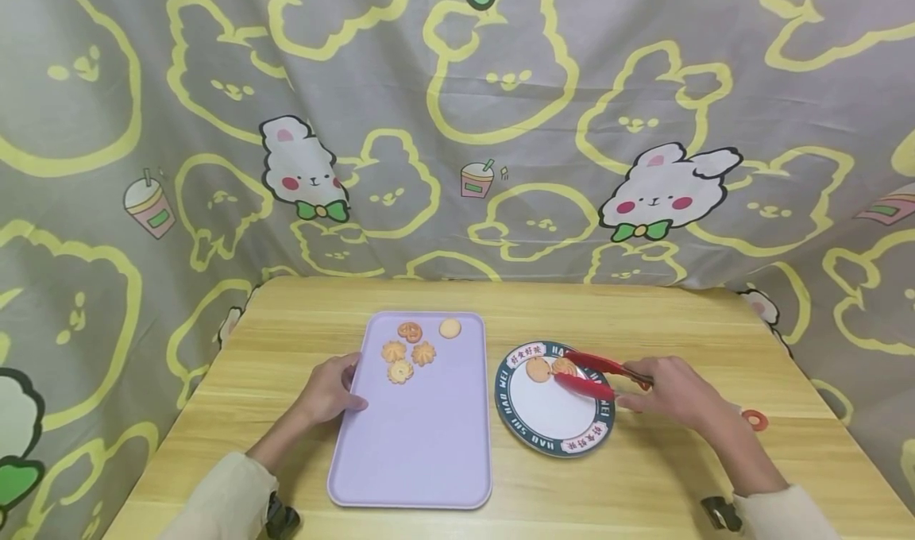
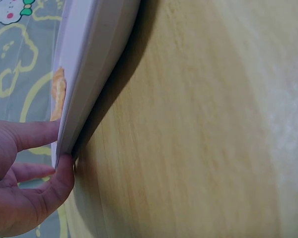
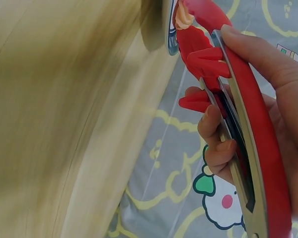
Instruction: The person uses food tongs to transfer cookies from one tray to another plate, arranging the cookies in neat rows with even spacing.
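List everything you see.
Table: one, yellowish, foreground
Curtain: one, grey, behind table
Tray: one, lilac, on table
Plate: one, white, teal rim, right of tray
Tongs: one, red, over plate
Scalloped cookies: three, golden, on tray
Pretzel cookie: one, brown, on tray
Round cookies: two, tan, tray and plate
Swirled cookie: one, golden, between tongs' tips
Wrist devices: two, black, at cuffs
Sleeves: two, cream, forearms
Left hand: one, holding tray
Right hand: one, holding tongs
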